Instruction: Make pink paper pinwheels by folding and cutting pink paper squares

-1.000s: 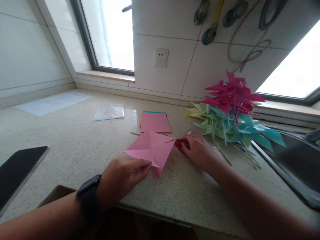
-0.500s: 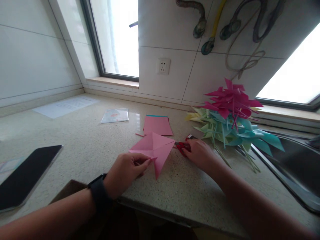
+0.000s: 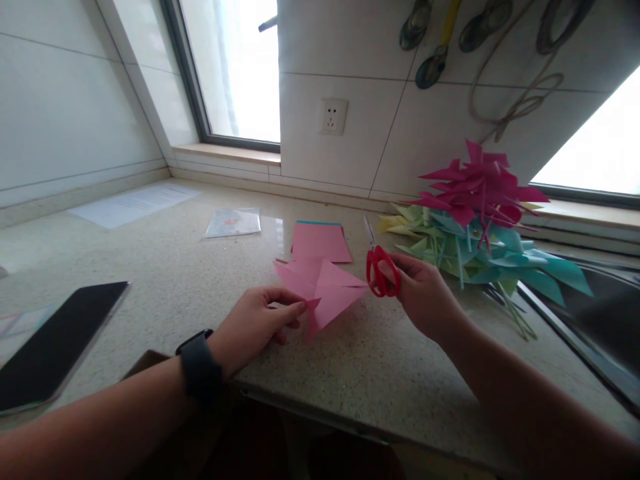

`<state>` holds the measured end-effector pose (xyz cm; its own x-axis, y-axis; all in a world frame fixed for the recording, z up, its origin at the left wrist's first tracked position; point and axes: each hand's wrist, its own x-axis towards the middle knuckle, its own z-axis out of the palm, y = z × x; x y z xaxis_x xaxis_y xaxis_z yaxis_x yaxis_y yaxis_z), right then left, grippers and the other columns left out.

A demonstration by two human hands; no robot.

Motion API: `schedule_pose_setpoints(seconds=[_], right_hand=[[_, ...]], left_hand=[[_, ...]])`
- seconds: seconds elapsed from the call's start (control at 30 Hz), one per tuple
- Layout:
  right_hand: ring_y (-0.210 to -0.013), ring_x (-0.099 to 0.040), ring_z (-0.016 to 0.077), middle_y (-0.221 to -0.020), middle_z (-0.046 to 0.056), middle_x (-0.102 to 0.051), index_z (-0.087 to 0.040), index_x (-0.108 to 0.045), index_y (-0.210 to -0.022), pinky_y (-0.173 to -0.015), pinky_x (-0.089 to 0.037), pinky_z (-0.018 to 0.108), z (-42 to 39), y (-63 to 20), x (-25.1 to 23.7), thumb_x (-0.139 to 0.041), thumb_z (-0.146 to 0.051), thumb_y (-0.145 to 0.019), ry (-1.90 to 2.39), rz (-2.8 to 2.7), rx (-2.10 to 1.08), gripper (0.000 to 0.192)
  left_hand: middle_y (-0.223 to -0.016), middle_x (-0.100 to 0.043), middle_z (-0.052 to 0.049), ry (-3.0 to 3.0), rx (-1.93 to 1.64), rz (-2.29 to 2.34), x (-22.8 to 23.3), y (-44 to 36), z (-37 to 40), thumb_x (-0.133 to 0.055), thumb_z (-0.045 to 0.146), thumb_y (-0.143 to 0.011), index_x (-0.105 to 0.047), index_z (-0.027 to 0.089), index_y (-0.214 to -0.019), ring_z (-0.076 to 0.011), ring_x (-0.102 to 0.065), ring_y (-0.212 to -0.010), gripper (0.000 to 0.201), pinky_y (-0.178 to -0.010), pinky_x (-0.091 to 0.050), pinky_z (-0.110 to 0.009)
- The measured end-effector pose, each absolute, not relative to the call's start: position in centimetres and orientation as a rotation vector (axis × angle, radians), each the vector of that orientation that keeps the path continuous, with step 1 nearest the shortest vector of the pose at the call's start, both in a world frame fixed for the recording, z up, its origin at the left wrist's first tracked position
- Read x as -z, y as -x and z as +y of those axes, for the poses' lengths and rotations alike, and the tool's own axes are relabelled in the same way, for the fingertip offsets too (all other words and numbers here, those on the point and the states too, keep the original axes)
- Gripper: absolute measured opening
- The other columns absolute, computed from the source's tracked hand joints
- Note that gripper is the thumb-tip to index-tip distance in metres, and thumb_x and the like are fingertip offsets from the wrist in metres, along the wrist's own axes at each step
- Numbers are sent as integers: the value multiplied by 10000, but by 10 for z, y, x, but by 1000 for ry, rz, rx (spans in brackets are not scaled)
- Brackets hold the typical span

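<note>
A creased pink paper square (image 3: 325,288) is lifted slightly off the speckled counter (image 3: 190,280). My left hand (image 3: 257,323), with a black watch on its wrist, pinches the paper's near corner. My right hand (image 3: 425,293) holds red-handled scissors (image 3: 379,267) in the air just right of the paper, blades pointing up and away. The blades look nearly closed.
A stack of pink sheets (image 3: 320,241) lies behind the paper. A heap of pink, green, yellow and teal paper pinwheels (image 3: 475,220) sits at the right, beside a metal sink (image 3: 590,320). A black phone (image 3: 55,343) lies at the left, a clear packet (image 3: 234,223) and white sheet (image 3: 133,203) farther back.
My right hand has picked the scissors up off the counter and raised them. My left hand has lifted the pink paper's near corner a little.
</note>
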<state>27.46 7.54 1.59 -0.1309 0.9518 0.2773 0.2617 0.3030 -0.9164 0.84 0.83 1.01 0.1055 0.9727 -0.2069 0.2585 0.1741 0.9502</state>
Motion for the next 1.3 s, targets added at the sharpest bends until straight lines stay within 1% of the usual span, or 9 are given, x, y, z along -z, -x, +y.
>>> schedule_pose_setpoints(seconds=[0.13,0.23,0.37,0.47,0.57,0.73,0.8,1.0,1.3], right_hand=[[-624,-576,110,-799,29,-710,-215,-795,-940,-573,-481,243,58,-261,-23,-829,-415,-760,916,-1211,-1378,271],[-678,-623,115,-849,33,-735,-229,-800,-963,-618,-519,233,49,-255,-26,-893,-352,-694,869,-1074,-1484,311],[-762,-663,131,-868,46,-752,-232,-807,-940,-695,-536,237,40,-249,-25,-877,-363,-728,882,-1081,-1558,260],[-846,-681,159,-915,64,-758,-236,-795,-993,-734,-540,260,35,-245,-20,-839,-395,-777,897,-1113,-1570,272],[-786,-667,145,-961,69,-749,-221,-749,-1070,-685,-536,262,33,-243,-12,-813,-405,-807,934,-1169,-1543,327],[-770,-686,143,-951,22,-734,-272,-549,-1234,-702,-557,288,32,-238,-8,-771,-381,-859,960,-1312,-1452,449],[-763,-686,143,-933,13,-733,-267,-515,-1191,-686,-550,280,31,-235,-9,-793,-373,-834,1003,-1340,-1407,464],[-696,-662,154,-793,-24,-713,-248,-478,-1032,-599,-508,253,31,-224,-8,-933,-318,-607,1120,-1302,-1345,626],[-744,-700,192,-823,-16,-705,-257,-482,-962,-682,-556,324,35,-214,-7,-942,-322,-571,1075,-1301,-1388,607]], left_hand=[[-828,-727,-67,-1189,-909,1268,-9,-13,11,-753,408,-815,-738,128,-919,-161,-661,-726,299,-556,-537,-235],[-850,-749,-60,-1100,-1011,1190,-3,-16,15,-763,397,-820,-718,134,-908,-137,-681,-728,282,-642,-567,-239],[-880,-771,-62,-1040,-1146,1136,5,-20,21,-789,387,-806,-718,139,-929,-139,-707,-773,286,-709,-588,-250],[-884,-780,-68,-1032,-1157,1084,7,-22,23,-799,358,-802,-730,133,-930,-149,-723,-794,269,-735,-597,-261],[-905,-791,-74,-1027,-1141,1045,7,-23,23,-782,348,-823,-734,136,-946,-151,-735,-804,249,-767,-599,-270],[-913,-792,-73,-1048,-1136,1058,5,-24,22,-772,327,-830,-729,138,-948,-151,-733,-810,227,-778,-591,-272],[-904,-787,-68,-1070,-1143,1083,5,-25,22,-779,311,-820,-725,137,-927,-147,-727,-805,212,-779,-588,-272],[-927,-775,-68,-1128,-1194,1098,7,-25,20,-785,321,-798,-705,150,-910,-192,-731,-890,220,-820,-580,-321],[-910,-759,-44,-1278,-1165,1127,5,-28,15,-770,284,-794,-710,167,-929,-179,-723,-811,189,-759,-580,-305]])
